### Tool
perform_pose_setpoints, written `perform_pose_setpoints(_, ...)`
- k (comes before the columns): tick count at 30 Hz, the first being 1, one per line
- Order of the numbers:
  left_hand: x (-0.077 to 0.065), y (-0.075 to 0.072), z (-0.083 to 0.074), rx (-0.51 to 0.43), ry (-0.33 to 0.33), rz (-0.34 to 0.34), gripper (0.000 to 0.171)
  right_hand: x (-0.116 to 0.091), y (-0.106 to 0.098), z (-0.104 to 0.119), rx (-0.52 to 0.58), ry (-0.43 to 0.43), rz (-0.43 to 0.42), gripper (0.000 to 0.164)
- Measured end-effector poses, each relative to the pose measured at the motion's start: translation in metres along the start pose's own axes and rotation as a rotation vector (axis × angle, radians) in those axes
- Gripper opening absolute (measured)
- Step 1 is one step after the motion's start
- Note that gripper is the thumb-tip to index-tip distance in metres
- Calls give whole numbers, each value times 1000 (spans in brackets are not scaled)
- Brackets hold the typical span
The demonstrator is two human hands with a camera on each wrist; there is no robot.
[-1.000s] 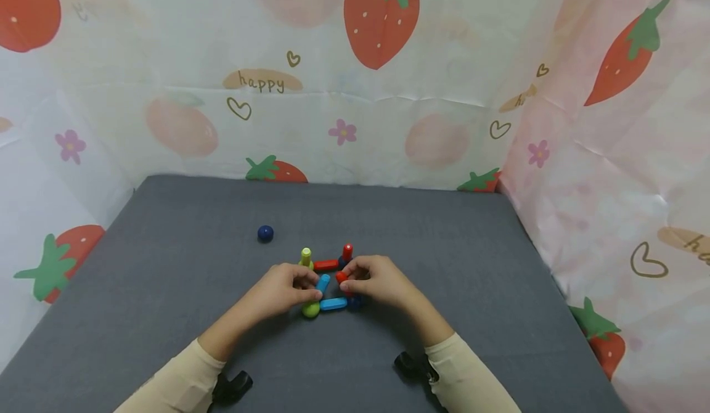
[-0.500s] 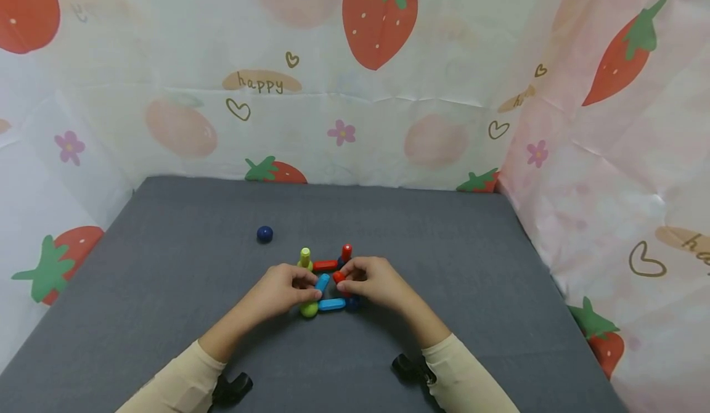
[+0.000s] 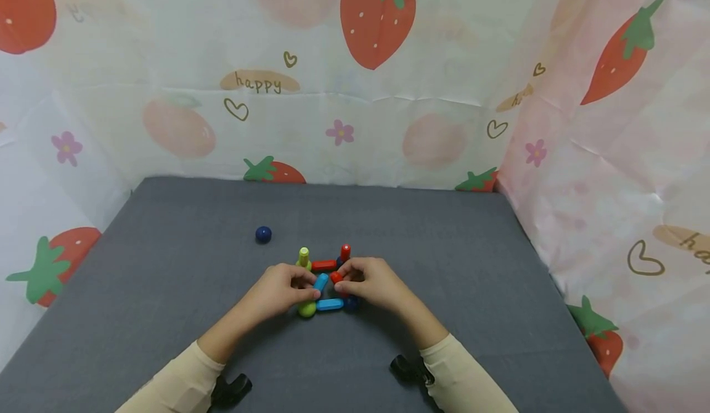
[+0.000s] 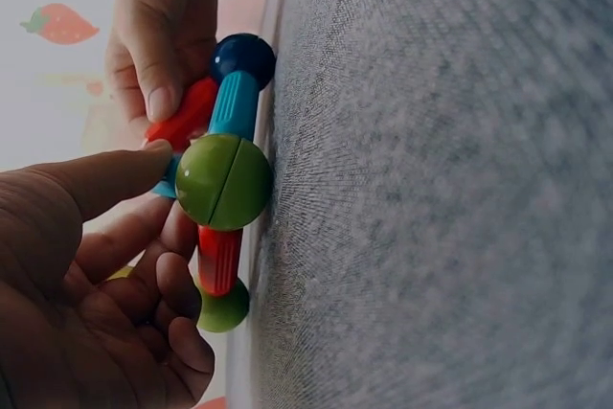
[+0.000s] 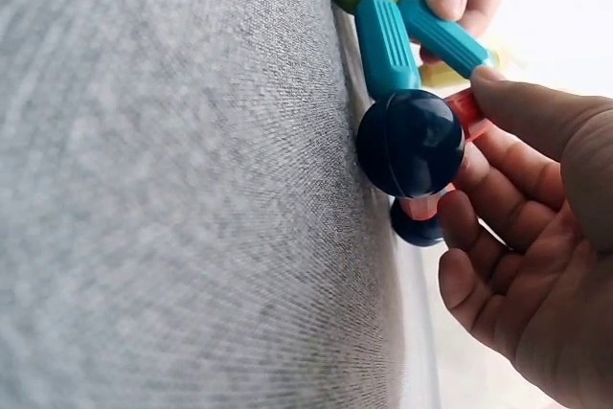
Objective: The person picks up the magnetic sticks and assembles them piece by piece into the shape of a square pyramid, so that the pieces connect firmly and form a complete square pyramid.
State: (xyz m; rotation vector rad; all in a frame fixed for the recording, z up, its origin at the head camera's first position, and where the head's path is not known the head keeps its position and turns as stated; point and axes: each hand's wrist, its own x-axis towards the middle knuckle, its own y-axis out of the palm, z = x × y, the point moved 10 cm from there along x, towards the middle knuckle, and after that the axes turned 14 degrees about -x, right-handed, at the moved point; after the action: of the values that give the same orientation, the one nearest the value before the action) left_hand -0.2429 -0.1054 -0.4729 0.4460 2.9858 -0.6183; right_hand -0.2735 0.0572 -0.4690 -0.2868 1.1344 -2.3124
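Observation:
A small frame of magnetic rods and balls lies on the grey cloth. My left hand [image 3: 285, 287] pinches a blue magnetic rod [image 3: 321, 282] between thumb and fingers; it slants up from the green ball [image 4: 224, 182] at the near left corner. On the other side, my right hand [image 3: 371, 278] pinches a red magnetic rod [image 3: 336, 277], which leans inward from the navy ball [image 5: 410, 143] at the near right. The upper ends of these two rods tilt toward each other. Another blue rod [image 3: 330, 304] joins the two near balls along the front.
Behind, a red rod [image 3: 324, 265] forms the frame's back side. A yellow-green rod [image 3: 303, 256] and another red rod [image 3: 346, 252] stand upright at its back corners. One loose navy ball [image 3: 263, 235] sits farther back left. Strawberry-print cloth walls surround the table [image 3: 466, 234].
The red rod in my right hand has tipped slightly left, its top closer to the blue rod. My left hand holds nearly still, and the whole view has shifted a little.

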Motion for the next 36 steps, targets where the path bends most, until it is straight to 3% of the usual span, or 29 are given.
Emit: perform_pose_setpoints(36,4,1,4,-14,-7,-1,14,3,1,-5,-6,18,-3,16)
